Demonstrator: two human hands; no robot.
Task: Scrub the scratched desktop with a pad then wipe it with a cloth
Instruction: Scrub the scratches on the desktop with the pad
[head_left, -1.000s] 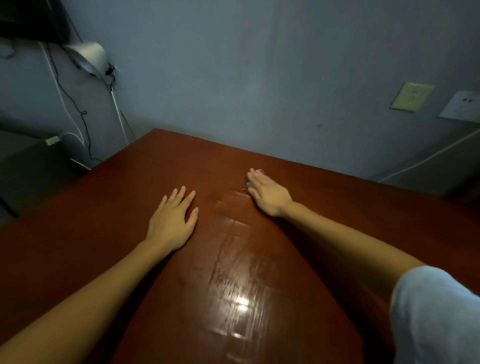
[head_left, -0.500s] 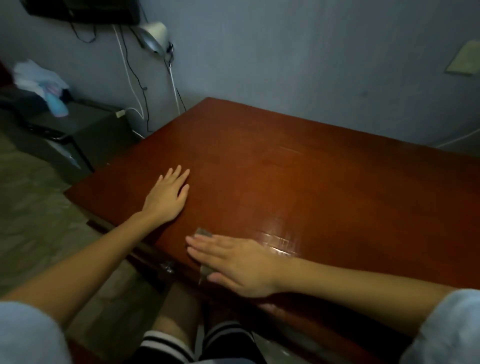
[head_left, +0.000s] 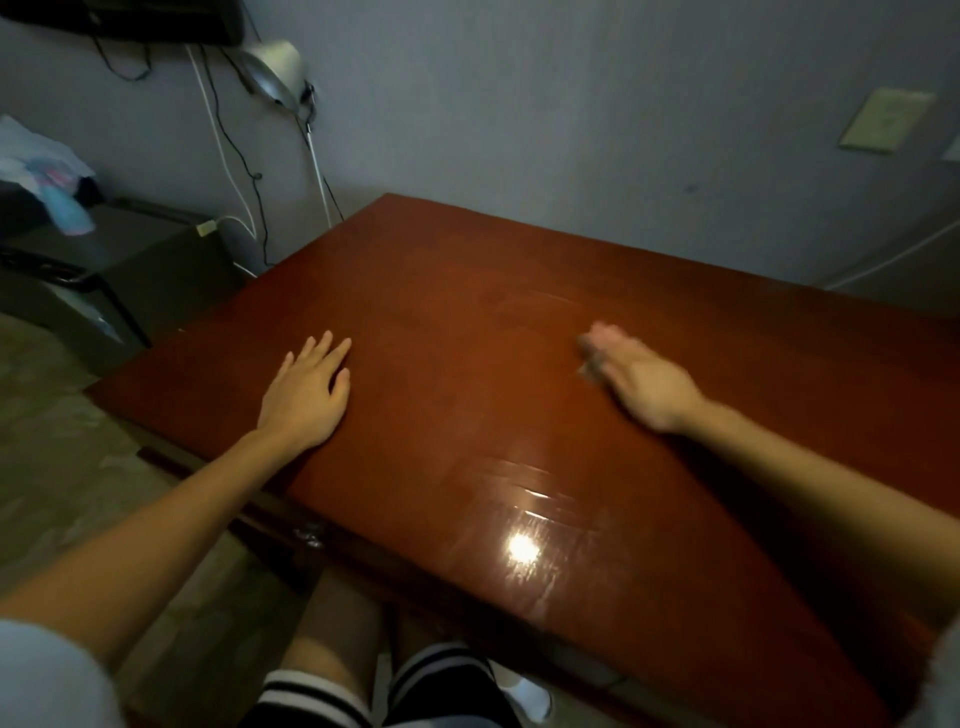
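Observation:
The glossy reddish-brown desktop (head_left: 467, 332) fills the middle of the head view, with fine scratches showing in the glare near its front edge. My left hand (head_left: 306, 392) lies flat on the desk's left part, fingers spread, holding nothing. My right hand (head_left: 641, 382) is blurred with motion on the right part, palm down, pressing a small grey pad (head_left: 589, 370) against the wood; only a corner of the pad peeks out under the fingers. No cloth is in view.
The desk stands against a grey wall with a switch plate (head_left: 883, 119). A silver lamp (head_left: 275, 73) and cables hang at the back left. A dark low cabinet (head_left: 104, 265) with cloth items stands left. My knees are under the front edge.
My right hand with the pad has swept from the desk's near front edge out to the right middle. My left hand has stayed flat in place; the view shifted slightly.

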